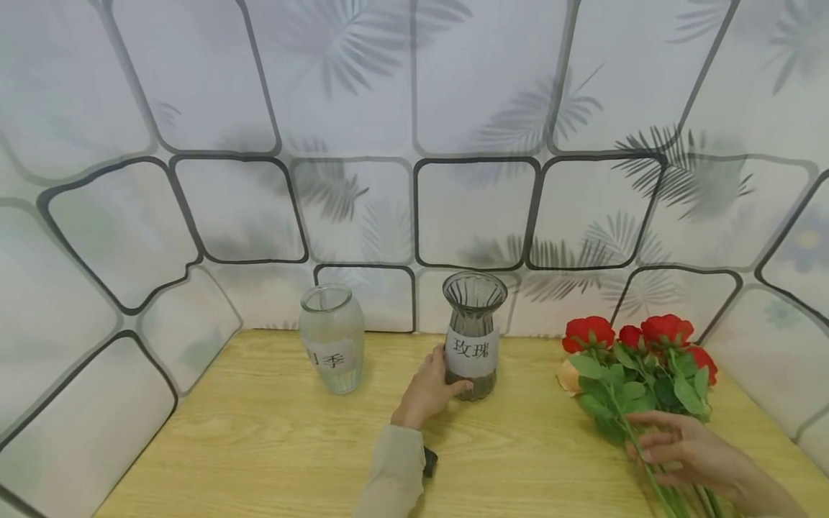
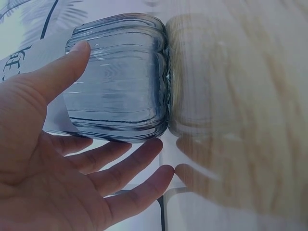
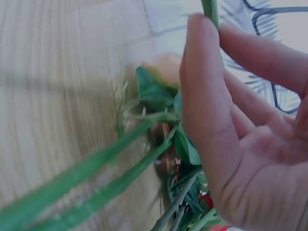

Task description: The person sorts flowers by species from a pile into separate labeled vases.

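My left hand (image 1: 429, 388) holds the lower left side of a grey fluted glass vase (image 1: 474, 324) with a flared rim and a white paper label (image 1: 471, 354). In the left wrist view the thumb lies across the front of the vase (image 2: 115, 77) and the fingers run along its side near the base. At the right, my right hand (image 1: 693, 453) pinches a green stem (image 3: 210, 8) between thumb and forefinger. The stem runs up into a bunch of red roses (image 1: 667, 329) with green leaves, lying on the table. A peach-coloured flower (image 1: 570, 375) lies at the bunch's left edge.
A clear greenish glass vase (image 1: 332, 324) with a white label stands upright to the left on the wooden table (image 1: 259, 432). Patterned cloth (image 1: 479, 208) with leaf prints and dark outlines hangs behind and at both sides. More stems (image 3: 96, 168) cross the right wrist view.
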Demonstrator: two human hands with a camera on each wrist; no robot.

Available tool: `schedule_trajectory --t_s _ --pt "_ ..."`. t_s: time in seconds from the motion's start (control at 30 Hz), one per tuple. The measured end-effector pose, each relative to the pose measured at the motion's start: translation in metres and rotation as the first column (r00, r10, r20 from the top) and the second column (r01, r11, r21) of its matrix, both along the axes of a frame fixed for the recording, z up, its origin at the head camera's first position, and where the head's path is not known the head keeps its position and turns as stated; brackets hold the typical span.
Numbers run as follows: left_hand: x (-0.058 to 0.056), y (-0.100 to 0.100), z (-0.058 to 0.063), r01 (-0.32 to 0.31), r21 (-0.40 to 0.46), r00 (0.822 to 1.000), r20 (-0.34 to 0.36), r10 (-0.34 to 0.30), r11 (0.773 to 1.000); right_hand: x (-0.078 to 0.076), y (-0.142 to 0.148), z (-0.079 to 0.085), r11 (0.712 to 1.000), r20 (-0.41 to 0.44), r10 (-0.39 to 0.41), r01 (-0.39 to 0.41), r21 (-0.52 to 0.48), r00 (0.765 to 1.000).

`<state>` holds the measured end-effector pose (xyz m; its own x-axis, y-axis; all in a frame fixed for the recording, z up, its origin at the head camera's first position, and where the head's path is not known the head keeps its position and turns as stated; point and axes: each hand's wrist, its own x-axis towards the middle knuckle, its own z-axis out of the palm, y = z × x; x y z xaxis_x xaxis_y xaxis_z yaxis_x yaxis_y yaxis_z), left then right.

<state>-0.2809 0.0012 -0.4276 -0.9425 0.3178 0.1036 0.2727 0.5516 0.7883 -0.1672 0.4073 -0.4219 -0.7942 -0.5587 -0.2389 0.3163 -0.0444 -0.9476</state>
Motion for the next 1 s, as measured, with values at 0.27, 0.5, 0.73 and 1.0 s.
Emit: schedule_trajectory --t_s 0.27,0.5,0.73,1.0 --pt "0.000 0.000 -0.001 0.003 0.010 1.000 0.007 -0.004 1.000 0.002 -0.003 0.006 0.986 0.012 -0.166 0.166 0.009 0.986" --pt "0.002 0.000 -0.002 0.005 0.013 1.000 -0.002 -0.005 1.000 0.002 -0.007 0.008 0.961 -0.002 -0.275 0.275 0.020 0.961" --pt "0.002 0.001 -0.002 -0.004 0.003 1.000 -0.002 0.004 1.000 0.002 -0.017 0.009 0.916 -0.024 -0.399 0.400 0.026 0.917" --pt "0.002 0.000 -0.001 -0.006 0.007 1.000 -0.004 0.006 1.000 0.001 -0.029 0.006 0.849 -0.073 -0.527 0.522 -0.075 0.847"
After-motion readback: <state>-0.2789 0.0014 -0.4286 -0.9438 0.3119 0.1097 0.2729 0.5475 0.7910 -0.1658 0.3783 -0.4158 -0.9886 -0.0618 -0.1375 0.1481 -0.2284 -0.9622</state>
